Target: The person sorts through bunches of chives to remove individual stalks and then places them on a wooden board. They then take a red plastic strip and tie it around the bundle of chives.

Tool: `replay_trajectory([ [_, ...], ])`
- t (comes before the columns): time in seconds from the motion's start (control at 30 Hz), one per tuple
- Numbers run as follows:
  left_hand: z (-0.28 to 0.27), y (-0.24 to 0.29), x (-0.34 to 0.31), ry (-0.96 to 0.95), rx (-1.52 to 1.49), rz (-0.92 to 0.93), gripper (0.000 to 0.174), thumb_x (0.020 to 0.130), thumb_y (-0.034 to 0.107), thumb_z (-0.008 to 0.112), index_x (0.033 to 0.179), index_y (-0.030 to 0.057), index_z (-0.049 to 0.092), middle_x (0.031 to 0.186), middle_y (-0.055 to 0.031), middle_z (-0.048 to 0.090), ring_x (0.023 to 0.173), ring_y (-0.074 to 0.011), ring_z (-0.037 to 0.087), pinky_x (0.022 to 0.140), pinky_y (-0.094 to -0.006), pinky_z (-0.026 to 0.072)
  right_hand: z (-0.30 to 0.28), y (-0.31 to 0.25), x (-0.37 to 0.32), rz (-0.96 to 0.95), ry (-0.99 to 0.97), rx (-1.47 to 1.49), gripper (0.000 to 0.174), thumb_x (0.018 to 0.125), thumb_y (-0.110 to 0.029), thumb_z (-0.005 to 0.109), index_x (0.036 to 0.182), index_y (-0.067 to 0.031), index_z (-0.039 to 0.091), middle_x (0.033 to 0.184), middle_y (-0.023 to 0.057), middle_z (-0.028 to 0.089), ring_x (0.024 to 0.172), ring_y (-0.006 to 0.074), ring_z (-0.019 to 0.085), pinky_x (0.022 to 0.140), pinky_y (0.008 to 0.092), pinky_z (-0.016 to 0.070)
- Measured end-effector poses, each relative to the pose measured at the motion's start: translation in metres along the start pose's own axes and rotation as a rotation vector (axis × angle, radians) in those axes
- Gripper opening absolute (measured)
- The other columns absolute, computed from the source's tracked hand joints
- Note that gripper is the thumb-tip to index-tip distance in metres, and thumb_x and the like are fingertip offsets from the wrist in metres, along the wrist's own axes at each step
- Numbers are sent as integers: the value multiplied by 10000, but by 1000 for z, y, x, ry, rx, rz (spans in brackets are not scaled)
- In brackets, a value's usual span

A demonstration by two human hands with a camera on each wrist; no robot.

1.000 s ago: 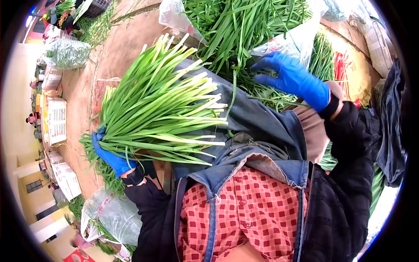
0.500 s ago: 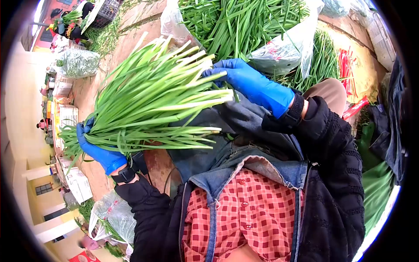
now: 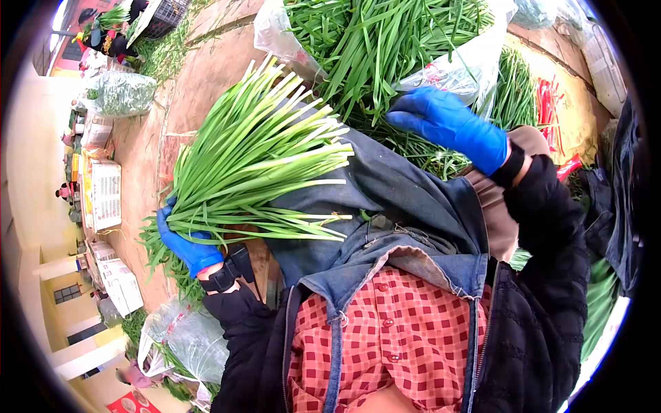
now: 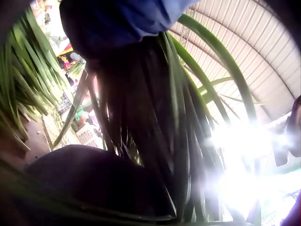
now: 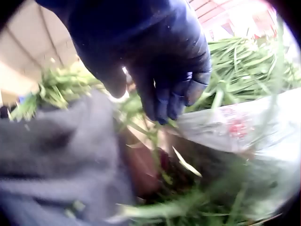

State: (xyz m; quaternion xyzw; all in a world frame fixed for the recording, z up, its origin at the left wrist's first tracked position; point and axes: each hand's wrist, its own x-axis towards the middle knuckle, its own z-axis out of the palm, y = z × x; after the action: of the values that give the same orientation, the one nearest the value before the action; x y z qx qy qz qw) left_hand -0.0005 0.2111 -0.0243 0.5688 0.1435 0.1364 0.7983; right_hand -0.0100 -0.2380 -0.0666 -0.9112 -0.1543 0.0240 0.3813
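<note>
My blue-gloved left hand (image 3: 184,242) grips a thick bunch of garlic chives (image 3: 255,162) by its leafy end. The pale cut stem ends fan out over my denim-covered lap (image 3: 406,168). In the left wrist view, dark backlit leaves (image 4: 176,122) hang from the glove. My right hand (image 3: 447,127), also gloved in blue, is held apart from the bunch, beside an open plastic bag (image 3: 451,79) of loose chives. Seen from the right wrist, its fingers (image 5: 162,101) point downward, loosely bent, with a short leaf scrap (image 5: 186,162) below them.
Loose greens (image 3: 427,155) lie below the right hand. Beyond the bag are more chives (image 3: 515,89) and red ties (image 3: 549,113). A filled plastic bag (image 3: 186,341) stands near my left elbow; another bag (image 3: 120,94) and white crates (image 3: 105,196) lie farther left.
The right hand reached to the stem ends half a second ago, then moved back right toward the bag. The left hand, still gripping the bunch, swung left and returned partway.
</note>
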Motion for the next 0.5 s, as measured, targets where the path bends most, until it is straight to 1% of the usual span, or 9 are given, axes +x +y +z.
replay_trajectory([
  [0.1, -4, -3, 9, -47, 21, 13, 376, 930, 314, 377, 1081, 19, 554, 1099, -144, 592, 985, -269, 567, 880, -409, 458, 31, -48, 16, 141, -161, 800, 435, 868, -447, 586, 875, -21, 671, 720, 78, 632, 639, 139, 575, 615, 291, 479],
  [0.2, -14, 0, 21, -120, -195, 46, 401, 943, 360, 373, 1078, 25, 549, 1095, -137, 590, 973, -267, 566, 885, -411, 453, 87, -57, 38, 198, -120, 994, 438, 863, -397, 616, 948, 32, 644, 758, 56, 631, 659, 111, 592, 579, 243, 482],
  [0.23, -5, 3, 14, -119, -195, 47, 401, 943, 360, 373, 1078, 25, 549, 1095, -137, 590, 973, -267, 566, 885, -411, 453, 80, -72, 34, 372, -92, 1239, 370, 872, -331, 616, 966, 26, 636, 744, 51, 628, 635, 109, 595, 557, 232, 477],
  [0.33, 12, 10, -2, 72, -88, 69, 284, 929, 300, 431, 924, 59, 581, 931, -70, 601, 897, -211, 563, 838, -370, 453, 58, -62, 28, 514, 0, 942, 284, 893, -274, 593, 932, 1, 652, 744, 53, 636, 629, 105, 591, 587, 236, 496],
  [0.37, -3, 5, 4, 78, -90, 68, 284, 929, 300, 431, 924, 59, 581, 931, -70, 601, 897, -211, 563, 838, -370, 453, 67, -34, 22, 228, 333, 284, 312, 850, -334, 565, 848, -37, 657, 692, 174, 628, 595, 313, 611, 591, 384, 494],
  [0.4, -22, -2, 12, 64, -50, 80, 317, 938, 318, 404, 1016, 56, 565, 1028, -101, 593, 942, -239, 564, 863, -388, 454, 57, -16, 21, 340, 343, 139, 318, 837, -371, 544, 795, -76, 657, 707, 207, 594, 653, 391, 590, 620, 450, 483],
  [0.43, -32, -7, 15, 50, -13, 88, 368, 947, 336, 378, 1107, 53, 549, 1125, -133, 584, 986, -267, 565, 888, -407, 456, 36, 1, 14, 330, 327, -142, 325, 848, -385, 532, 775, -94, 657, 666, 171, 604, 640, 363, 609, 597, 453, 488],
  [0.47, -30, -10, 10, 46, 38, 79, 366, 952, 322, 371, 1116, 45, 545, 1127, -131, 584, 984, -263, 567, 888, -392, 458, 28, 27, 7, 283, 235, -429, 284, 842, -355, 555, 764, -100, 655, 633, 133, 608, 621, 344, 620, 588, 449, 496],
  [0.5, -29, -12, 9, 44, 35, 74, 366, 952, 322, 371, 1116, 45, 545, 1127, -131, 584, 984, -263, 567, 888, -392, 458, 11, 29, 1, 407, -234, -845, 244, 835, -316, 581, 851, -90, 672, 704, 108, 642, 664, 331, 637, 602, 437, 509],
])
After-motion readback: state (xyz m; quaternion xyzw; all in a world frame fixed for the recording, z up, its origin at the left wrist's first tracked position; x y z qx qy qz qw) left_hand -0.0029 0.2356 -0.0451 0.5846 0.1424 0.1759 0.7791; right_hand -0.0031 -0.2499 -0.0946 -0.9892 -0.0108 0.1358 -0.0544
